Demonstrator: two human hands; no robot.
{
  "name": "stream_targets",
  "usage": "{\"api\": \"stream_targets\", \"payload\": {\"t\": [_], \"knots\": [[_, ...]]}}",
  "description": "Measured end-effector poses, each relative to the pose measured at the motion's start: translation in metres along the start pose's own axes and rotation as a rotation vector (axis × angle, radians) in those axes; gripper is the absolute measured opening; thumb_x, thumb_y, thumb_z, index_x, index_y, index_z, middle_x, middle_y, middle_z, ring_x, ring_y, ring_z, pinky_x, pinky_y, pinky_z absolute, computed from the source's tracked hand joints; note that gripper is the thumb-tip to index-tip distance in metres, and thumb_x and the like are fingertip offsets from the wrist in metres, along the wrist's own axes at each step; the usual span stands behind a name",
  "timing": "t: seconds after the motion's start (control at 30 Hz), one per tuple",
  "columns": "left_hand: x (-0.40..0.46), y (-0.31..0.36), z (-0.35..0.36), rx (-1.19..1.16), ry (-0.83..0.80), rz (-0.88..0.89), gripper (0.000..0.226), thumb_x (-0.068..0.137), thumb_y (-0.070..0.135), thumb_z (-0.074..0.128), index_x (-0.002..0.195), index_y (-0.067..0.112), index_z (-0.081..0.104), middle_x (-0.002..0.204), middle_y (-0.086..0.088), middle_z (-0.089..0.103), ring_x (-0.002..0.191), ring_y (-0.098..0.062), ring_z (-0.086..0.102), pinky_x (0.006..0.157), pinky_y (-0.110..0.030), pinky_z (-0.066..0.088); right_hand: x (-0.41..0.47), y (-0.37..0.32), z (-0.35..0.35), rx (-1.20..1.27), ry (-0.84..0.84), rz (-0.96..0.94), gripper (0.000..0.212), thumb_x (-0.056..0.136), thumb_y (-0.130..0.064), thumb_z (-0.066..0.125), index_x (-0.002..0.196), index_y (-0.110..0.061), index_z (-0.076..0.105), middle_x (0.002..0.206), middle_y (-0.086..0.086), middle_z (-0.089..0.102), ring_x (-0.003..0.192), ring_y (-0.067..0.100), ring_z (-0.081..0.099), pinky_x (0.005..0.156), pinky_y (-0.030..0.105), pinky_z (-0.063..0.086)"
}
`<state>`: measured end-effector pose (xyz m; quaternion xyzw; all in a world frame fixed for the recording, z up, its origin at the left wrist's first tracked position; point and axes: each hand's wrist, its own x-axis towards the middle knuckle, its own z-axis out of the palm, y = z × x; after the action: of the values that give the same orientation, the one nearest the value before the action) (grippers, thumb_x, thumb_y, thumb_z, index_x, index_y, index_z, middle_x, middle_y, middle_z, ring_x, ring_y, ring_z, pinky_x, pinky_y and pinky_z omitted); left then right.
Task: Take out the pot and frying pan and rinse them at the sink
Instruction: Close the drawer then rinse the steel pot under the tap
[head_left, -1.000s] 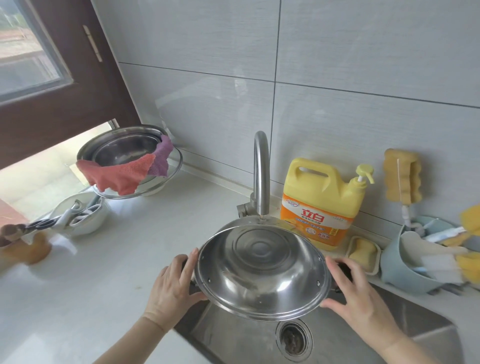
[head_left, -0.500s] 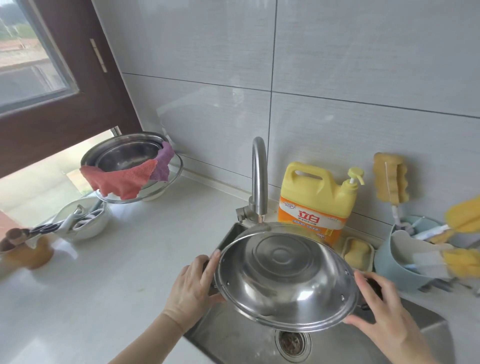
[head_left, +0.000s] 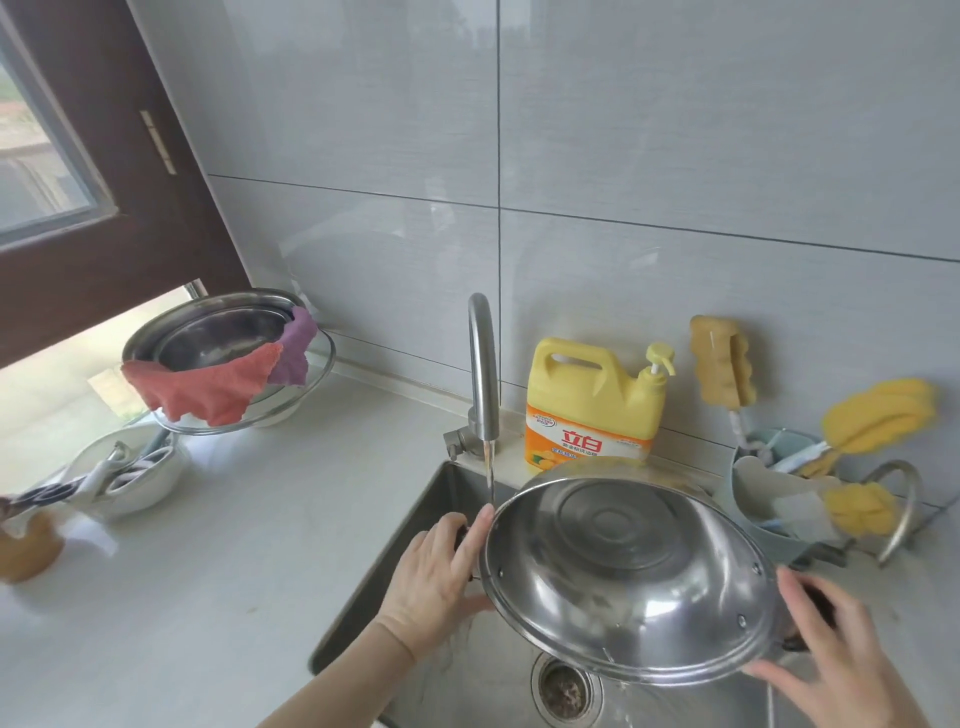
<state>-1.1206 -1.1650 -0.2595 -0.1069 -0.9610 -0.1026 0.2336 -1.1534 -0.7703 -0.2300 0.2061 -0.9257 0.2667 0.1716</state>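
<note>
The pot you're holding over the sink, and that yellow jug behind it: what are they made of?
The pot looks like polished stainless steel: silvery, mirror-bright, with rivets near the rim. The yellow jug looks like matte moulded plastic, opaque, with a pump top and printed label. Both judged by look only.

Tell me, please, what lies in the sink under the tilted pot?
Under the pot the sink shows its drain strainer and wet steel. The pot hides the rest of the basin floor.
</note>
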Motion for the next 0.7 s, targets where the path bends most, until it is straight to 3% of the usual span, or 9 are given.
{"api": "stream_targets", "payload": {"t": [0.03,0.1,0.13,0.17,0.23,0.37,0.6,0.7], "knots": [[-0.004,-0.005,-0.002,0.012,-0.004,-0.015,0.125,0.065,0.059,0.080,0.155,0.016,0.006,0.100,-0.010,0.054,0.068,-0.020,0.056,0.059,-0.031,0.050,0.006,-0.001,0.003,-0.017,-0.006,-0.005,0.086,0.081,-0.076,0.049,0.146,-0.022,0.038,0.116,0.015,0.046,0.107,0.003,0.056,0.100,0.004,0.033],[-0.012,-0.017,-0.009,0.043,-0.018,-0.044,0.125,0.064,0.059,0.080,0.155,0.016,0.006,0.102,-0.009,0.050,0.069,-0.022,0.055,0.059,-0.031,0.049,0.017,-0.008,0.012,-0.048,-0.042,-0.038,0.119,0.056,-0.056,0.085,0.154,-0.031,0.022,0.117,0.014,0.046,0.082,0.021,0.065,0.070,0.020,0.056],[-0.017,-0.023,-0.013,0.057,-0.014,-0.062,0.119,0.066,0.060,0.076,0.155,0.015,0.010,0.103,-0.008,0.049,0.068,-0.022,0.054,0.059,-0.031,0.049,0.022,-0.014,0.018,-0.055,-0.082,-0.059,0.133,0.042,-0.044,0.093,0.153,-0.032,0.021,0.117,0.013,0.045,0.080,0.021,0.064,0.057,0.028,0.058],[-0.023,-0.030,-0.018,0.067,-0.010,-0.087,0.111,0.069,0.062,0.070,0.152,0.014,0.015,0.103,-0.007,0.048,0.066,-0.022,0.054,0.058,-0.031,0.048,0.027,-0.020,0.025,-0.045,-0.109,-0.091,0.141,0.038,-0.038,0.094,0.155,-0.035,0.016,0.118,0.013,0.044,0.085,0.018,0.060,0.053,0.035,0.058],[-0.036,-0.044,-0.026,0.086,-0.024,-0.146,0.102,0.071,0.067,0.059,0.147,0.012,0.021,0.102,-0.006,0.047,0.062,-0.022,0.054,0.055,-0.031,0.048,0.037,-0.032,0.039,-0.010,-0.138,-0.198,0.143,0.041,-0.032,0.095,0.155,-0.038,0.010,0.122,0.012,0.043,0.096,0.016,0.051,0.059,0.037,0.059],[-0.068,-0.069,-0.037,0.077,-0.051,-0.253,0.100,0.072,0.070,0.055,0.147,0.014,0.021,0.099,-0.008,0.051,0.057,-0.022,0.058,0.053,-0.036,0.053,0.057,-0.053,0.069,0.049,-0.219,-0.312,0.146,0.042,-0.024,0.099,0.155,-0.034,0.008,0.126,0.010,0.042,0.108,0.017,0.049,0.069,0.035,0.059],[-0.086,-0.080,-0.053,0.089,0.004,-0.327,0.089,0.086,0.075,0.037,0.142,0.006,0.027,0.097,-0.007,0.049,0.053,-0.016,0.060,0.050,-0.037,0.052,0.083,-0.075,0.100,0.068,-0.288,-0.398,0.139,0.050,-0.025,0.097,0.156,-0.033,0.007,0.126,0.008,0.040,0.103,0.023,0.063,0.070,0.037,0.061],[-0.081,-0.079,-0.049,0.083,-0.009,-0.326,0.091,0.084,0.074,0.040,0.144,0.007,0.026,0.099,-0.007,0.049,0.053,-0.016,0.059,0.051,-0.037,0.052,0.083,-0.068,0.096,0.058,-0.278,-0.398,0.139,0.049,-0.026,0.097,0.156,-0.033,0.008,0.126,0.008,0.041,0.104,0.021,0.060,0.072,0.037,0.061]]}}
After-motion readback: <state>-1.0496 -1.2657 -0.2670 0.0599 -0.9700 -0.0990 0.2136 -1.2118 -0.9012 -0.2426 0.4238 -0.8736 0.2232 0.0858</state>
